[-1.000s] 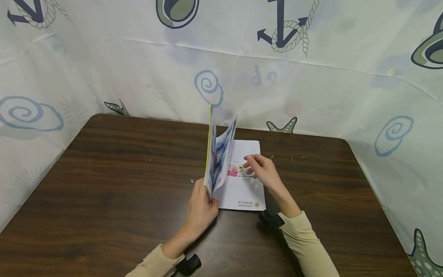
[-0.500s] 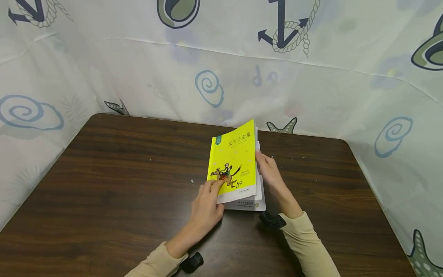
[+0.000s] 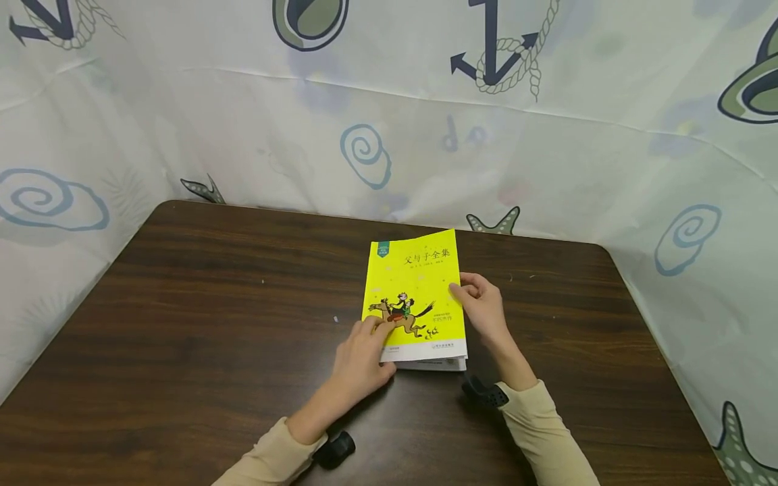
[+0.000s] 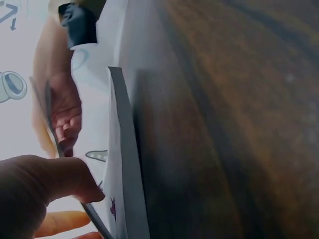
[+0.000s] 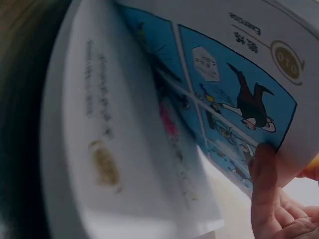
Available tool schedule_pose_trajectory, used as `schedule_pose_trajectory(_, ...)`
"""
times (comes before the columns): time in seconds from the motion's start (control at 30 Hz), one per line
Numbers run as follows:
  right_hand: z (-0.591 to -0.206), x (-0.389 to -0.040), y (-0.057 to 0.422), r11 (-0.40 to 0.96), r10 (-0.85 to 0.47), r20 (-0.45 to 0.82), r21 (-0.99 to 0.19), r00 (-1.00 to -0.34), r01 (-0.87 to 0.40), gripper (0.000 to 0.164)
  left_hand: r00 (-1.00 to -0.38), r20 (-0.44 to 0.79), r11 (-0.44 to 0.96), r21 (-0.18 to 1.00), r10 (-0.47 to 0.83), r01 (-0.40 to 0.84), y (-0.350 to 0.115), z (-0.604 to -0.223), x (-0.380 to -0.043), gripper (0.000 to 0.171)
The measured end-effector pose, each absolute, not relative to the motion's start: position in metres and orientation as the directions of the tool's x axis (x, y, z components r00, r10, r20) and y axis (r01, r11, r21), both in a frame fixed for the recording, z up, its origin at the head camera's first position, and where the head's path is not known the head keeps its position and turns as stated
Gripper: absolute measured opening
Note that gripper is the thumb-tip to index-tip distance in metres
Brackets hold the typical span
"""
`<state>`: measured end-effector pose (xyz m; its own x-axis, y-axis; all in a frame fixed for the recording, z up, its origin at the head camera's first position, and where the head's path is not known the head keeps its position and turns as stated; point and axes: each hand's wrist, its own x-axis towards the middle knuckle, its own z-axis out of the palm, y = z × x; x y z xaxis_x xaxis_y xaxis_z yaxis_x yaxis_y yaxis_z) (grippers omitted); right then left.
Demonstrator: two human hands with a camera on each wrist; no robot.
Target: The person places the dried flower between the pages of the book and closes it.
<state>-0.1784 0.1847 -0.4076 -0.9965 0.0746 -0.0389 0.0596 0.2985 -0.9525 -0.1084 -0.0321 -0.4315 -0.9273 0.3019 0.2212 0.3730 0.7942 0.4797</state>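
A yellow-covered paperback book (image 3: 419, 277) with a horse-and-riders drawing lies on the table, its front part lifted slightly off the rest. My left hand (image 3: 357, 361) grips its lower left corner, fingers on the cover and thumb at the bottom edge. In the left wrist view, that thumb (image 4: 65, 179) presses on the raised leaves above the lower page block (image 4: 130, 164). My right hand (image 3: 484, 307) pinches the right edge, thumb on the cover and fingers underneath. The right wrist view looks between the parted pages, where a finger touches a blue comic page (image 5: 214, 94).
The dark wood-grain table (image 3: 200, 324) extends around the book, with a few tiny pale scraps on it. Behind stands a white curtain (image 3: 243, 135) printed with anchors, shells and starfish. Each wrist wears a black device (image 3: 334, 450).
The cover and front pages, upright at first, have swung over to the right and down onto the book. My right hand has gone from hovering over the pages to pinching the edge.
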Motion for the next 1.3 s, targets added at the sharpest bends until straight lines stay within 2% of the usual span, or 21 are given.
schedule_pose_trajectory(0.2,-0.417,-0.178,0.188,0.379,0.130,-0.033,-0.922,-0.991,0.081,0.039,-0.925,0.167,0.790,0.483,0.341,0.378,-0.036,-0.428,-0.113,0.061)
schedule_pose_trajectory(0.33,-0.422,-0.179,0.191,0.445,0.127,-0.058,-0.889,-0.990,0.109,0.042,-0.924,0.090,0.749,0.559,0.372,0.356,-0.041,-0.424,-0.119,0.068)
schedule_pose_trajectory(0.4,-0.425,-0.179,0.193,0.474,0.118,-0.071,-0.873,-0.990,0.119,0.043,-0.924,0.071,0.704,0.626,0.377,0.335,-0.045,-0.422,-0.125,0.067)
schedule_pose_trajectory(0.53,-0.431,-0.180,0.195,0.545,0.088,-0.069,-0.831,-0.994,0.106,0.046,-0.909,0.145,0.548,0.757,0.392,0.357,-0.054,-0.428,-0.143,0.055)
schedule_pose_trajectory(0.63,-0.433,-0.181,0.196,0.582,0.073,-0.062,-0.808,-0.995,0.093,0.047,-0.900,0.189,0.441,0.820,0.393,0.364,-0.060,-0.435,-0.158,0.051)
schedule_pose_trajectory(0.7,-0.434,-0.181,0.196,0.593,0.069,-0.063,-0.800,-0.996,0.092,0.048,-0.906,0.172,0.400,0.854,0.386,0.332,-0.061,-0.437,-0.165,0.052)
schedule_pose_trajectory(0.93,-0.436,-0.183,0.195,0.644,0.062,-0.059,-0.760,-0.996,0.085,0.051,-0.916,0.132,0.345,0.898,0.380,0.273,-0.062,-0.444,-0.179,0.055)
schedule_pose_trajectory(1.3,-0.436,-0.183,0.189,0.680,0.012,0.084,-0.731,-0.996,-0.053,0.045,-0.910,0.026,0.347,0.919,0.414,0.185,-0.067,-0.447,-0.189,0.055)
